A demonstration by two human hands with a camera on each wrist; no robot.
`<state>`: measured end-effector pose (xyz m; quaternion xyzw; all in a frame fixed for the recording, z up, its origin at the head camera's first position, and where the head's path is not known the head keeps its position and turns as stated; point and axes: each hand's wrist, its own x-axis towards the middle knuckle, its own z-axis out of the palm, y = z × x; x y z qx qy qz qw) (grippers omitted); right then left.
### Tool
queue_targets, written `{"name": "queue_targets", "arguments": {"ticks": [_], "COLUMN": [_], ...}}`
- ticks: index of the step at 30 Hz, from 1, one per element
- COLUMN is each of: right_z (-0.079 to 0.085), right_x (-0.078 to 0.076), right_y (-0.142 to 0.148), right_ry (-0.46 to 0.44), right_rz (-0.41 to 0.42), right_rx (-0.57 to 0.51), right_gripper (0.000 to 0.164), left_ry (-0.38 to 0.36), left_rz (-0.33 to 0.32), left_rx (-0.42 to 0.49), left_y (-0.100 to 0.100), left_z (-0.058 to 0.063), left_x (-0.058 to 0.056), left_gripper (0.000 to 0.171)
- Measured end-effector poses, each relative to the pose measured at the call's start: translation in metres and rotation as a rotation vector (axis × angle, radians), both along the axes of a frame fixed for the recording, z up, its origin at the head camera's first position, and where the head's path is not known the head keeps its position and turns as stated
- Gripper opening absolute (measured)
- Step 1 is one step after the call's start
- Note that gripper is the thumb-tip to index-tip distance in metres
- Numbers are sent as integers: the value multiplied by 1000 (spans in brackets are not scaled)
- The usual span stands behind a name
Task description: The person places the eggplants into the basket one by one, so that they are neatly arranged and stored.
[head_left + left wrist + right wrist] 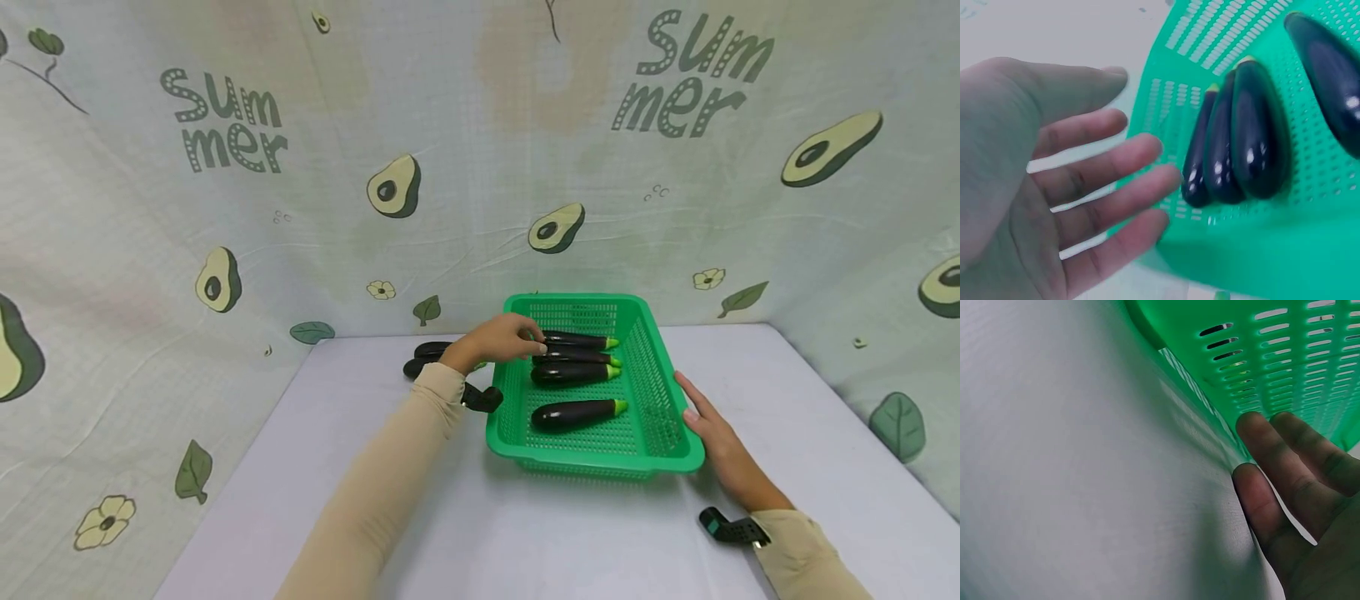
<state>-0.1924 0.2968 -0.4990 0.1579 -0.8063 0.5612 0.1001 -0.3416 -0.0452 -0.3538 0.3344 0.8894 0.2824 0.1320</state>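
Note:
My left hand [501, 340] hovers over the left rim of a green plastic basket [660, 392]. In the left wrist view its fingers are spread, with nothing in the palm. Three dark purple eggplants [1259, 134] lie side by side in the basket near the fingertips. Another eggplant [573, 414] rests apart from them, closer to the basket's front. At the basket's right side, my right hand [716, 442] has its fingers extended along the outer wall. The right wrist view shows those fingertips [1252, 428] right at the slotted wall, low by the tabletop.
More eggplants [417, 367] lie on the white table [585, 542] left of the basket, partly hidden behind my left wrist. A printed cloth [465, 125] with avocados and lettering hangs behind the table and along both sides.

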Motion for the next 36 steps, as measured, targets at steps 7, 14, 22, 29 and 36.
{"name": "queue_targets", "arguments": {"ticks": [7,14,22,29,36], "right_z": [0,-1,-2,-1,-1], "right_x": [1,0,0,0,-1], "right_y": [1,0,0,0,-1], "right_ry": [15,27,21,30,26], "right_rz": [12,7,6,5,8], "right_rx": [-3,5,1,9,0], "right_gripper": [55,55,55,55,55], "left_ry": [-77,-61,-116,-207,-205], "left_rz": [55,110,186,257,296], "left_rx": [152,216,288,396,458], "left_y": [-28,-50,-74,-94,-110], "left_z": [1,-7,-23,-37,-49], "left_x": [-6,-16,-21,-25,-21], "left_gripper": [33,33,34,33,32]}}
